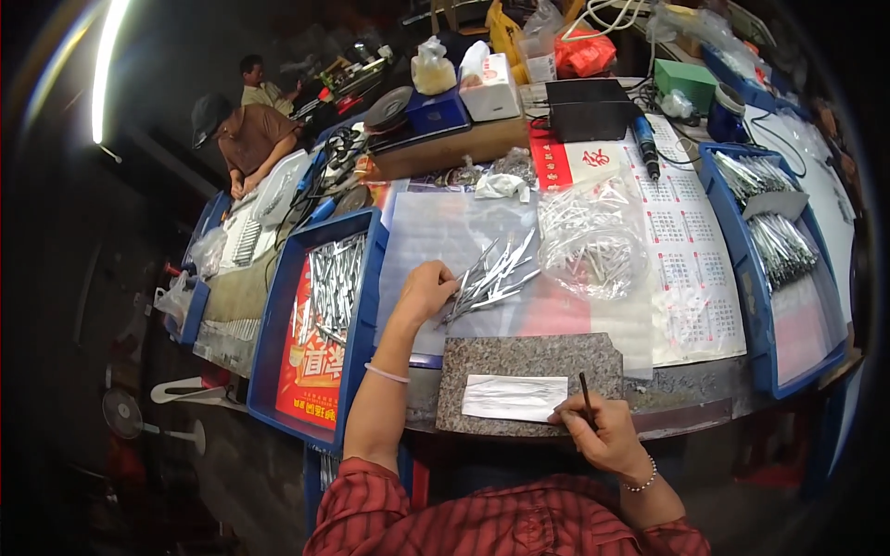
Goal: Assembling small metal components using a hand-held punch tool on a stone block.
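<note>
My left hand [429, 291] reaches to the left edge of a loose pile of slim silvery metal pieces [501, 276] on a clear plastic sheet. Its fingers are curled together at the pile, and what they pinch is hidden. In my right hand [604, 434] a thin dark pen-like stick [586, 394] is held upright. That hand rests at the right end of a white, creased paper-like strip [513, 398]. The strip lies on a speckled stone slab [533, 350] at the table's near edge.
Left of my arm stands a blue tray [262, 357] with more metal pieces; another blue tray [758, 320] with bundled pieces is at right. A plastic bag [598, 246] of white pieces lies beyond the slab. A blue rotary tool [646, 146] lies farther back. A co-worker [250, 139] sits far left.
</note>
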Tool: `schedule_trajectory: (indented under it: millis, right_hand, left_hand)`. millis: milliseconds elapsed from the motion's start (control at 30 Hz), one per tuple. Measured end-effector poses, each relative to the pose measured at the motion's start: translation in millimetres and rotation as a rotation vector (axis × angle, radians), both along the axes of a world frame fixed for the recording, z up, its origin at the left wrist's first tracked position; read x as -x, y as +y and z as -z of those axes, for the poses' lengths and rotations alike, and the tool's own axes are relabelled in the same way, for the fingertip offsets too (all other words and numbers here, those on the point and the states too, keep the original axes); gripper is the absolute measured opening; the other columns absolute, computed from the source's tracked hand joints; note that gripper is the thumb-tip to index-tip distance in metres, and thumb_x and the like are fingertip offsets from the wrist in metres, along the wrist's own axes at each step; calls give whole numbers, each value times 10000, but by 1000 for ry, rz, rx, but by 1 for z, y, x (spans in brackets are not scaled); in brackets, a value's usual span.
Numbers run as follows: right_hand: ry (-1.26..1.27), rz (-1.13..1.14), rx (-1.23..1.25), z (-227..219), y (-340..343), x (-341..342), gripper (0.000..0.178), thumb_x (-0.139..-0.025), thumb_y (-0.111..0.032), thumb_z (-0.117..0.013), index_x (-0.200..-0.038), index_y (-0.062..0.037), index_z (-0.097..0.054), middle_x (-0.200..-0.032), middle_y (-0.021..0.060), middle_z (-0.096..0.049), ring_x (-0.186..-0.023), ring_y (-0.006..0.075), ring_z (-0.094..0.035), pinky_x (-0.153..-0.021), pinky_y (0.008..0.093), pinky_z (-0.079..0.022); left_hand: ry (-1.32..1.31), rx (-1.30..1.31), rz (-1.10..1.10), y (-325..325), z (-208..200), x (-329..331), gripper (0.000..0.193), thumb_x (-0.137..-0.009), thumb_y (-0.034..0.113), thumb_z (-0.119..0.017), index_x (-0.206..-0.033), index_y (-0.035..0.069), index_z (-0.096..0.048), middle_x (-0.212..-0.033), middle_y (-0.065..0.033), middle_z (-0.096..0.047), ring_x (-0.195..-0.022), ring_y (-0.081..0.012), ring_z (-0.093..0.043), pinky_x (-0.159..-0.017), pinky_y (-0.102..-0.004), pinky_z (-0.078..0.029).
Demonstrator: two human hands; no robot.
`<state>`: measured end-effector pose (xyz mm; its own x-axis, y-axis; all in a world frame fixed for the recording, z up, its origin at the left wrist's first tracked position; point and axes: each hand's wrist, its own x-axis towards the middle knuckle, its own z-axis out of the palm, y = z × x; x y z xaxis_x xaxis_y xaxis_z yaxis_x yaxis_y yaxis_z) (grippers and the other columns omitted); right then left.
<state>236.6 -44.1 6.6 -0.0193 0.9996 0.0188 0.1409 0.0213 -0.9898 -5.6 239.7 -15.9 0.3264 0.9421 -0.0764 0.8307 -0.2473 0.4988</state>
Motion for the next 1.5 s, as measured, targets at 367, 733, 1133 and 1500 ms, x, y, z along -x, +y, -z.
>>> schedule_trajectory:
  millis: [367, 733, 1133, 1500]
  right_hand:
    - [-6, -11, -104, -2, 2, -2, 105, -885, -91, -639, -943, -4, -650, -700, 129, -647, -608, 225, -655, -573, 303, -497]
    - [416, 13, 43, -17, -12, -2, 272, -868, -72, -707, -1110, 15, -615, -840, 63, -686, -737, 98, -642, -655, 248, -513]
    - [516, -133, 77, -32, -23, 0, 140, -881, -59, -705, -988, 25, -671, -819, 63, -695, -767, 97, -658, -675, 233, -516]
    - [-105, 11, -131, -42, 2, -24, 108, -874, -92, -679, -933, -7, -650, -782, 105, -689, -676, 123, -653, -624, 269, -509]
  left_hand:
    - [-171, -377, -102, -34, -19, 5, 202, -819, 155, -727, -845, -4, -605, -719, -162, -656, -652, -293, -652, -620, -370, -498]
    - [-474, -226, 485, -219, -77, -36, 186, -745, -1, -767, -886, 29, -650, -806, -109, -655, -713, -260, -647, -637, -328, -512]
    - [-1427, 712, 200, -245, -58, -23, 175, -875, -47, -649, -1042, -34, -599, -1075, -160, -624, -937, -213, -647, -879, -333, -529]
    - [-1541, 384, 75, -248, -45, -2, 135, -935, 66, -620, -1006, -47, -636, -960, -163, -626, -868, -224, -631, -695, -334, -570]
